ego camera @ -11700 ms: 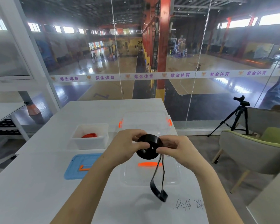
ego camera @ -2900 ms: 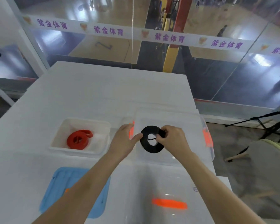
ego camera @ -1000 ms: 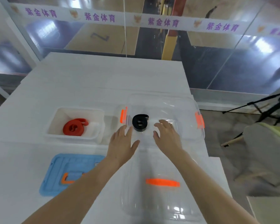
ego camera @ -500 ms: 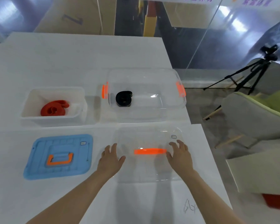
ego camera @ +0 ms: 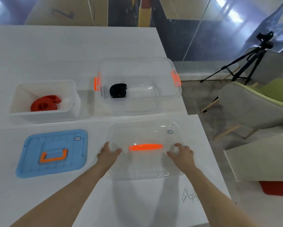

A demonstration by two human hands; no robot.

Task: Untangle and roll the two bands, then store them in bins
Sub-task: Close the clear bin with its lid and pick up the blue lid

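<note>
The rolled red band (ego camera: pixel 45 104) lies in the white bin (ego camera: pixel 76 102) at the left. Inside the clear bin (ego camera: pixel 162 102) with orange latches, the rolled black band (ego camera: pixel 118 90) sits at the left end. In front of that bin is its clear lid (ego camera: pixel 145 166) with an orange handle. My left hand (ego camera: pixel 108 154) grips the lid's left side, thumb on top. My right hand (ego camera: pixel 182 154) grips its right side with curled fingers. The lid looks slightly raised off the white table (ego camera: pixel 72 46).
A blue lid (ego camera: pixel 52 153) with an orange handle lies flat on the table, left of my hands. The table's right edge runs close beside the clear lid. Beyond it stand grey-green chairs (ego camera: pixel 255 102) and a black tripod (ego camera: pixel 245 63). A glass wall is behind the table.
Since 1.0 s ago my hands left the black band in the clear bin and came back to the clear lid. In the last half second their fingers closed on its two sides.
</note>
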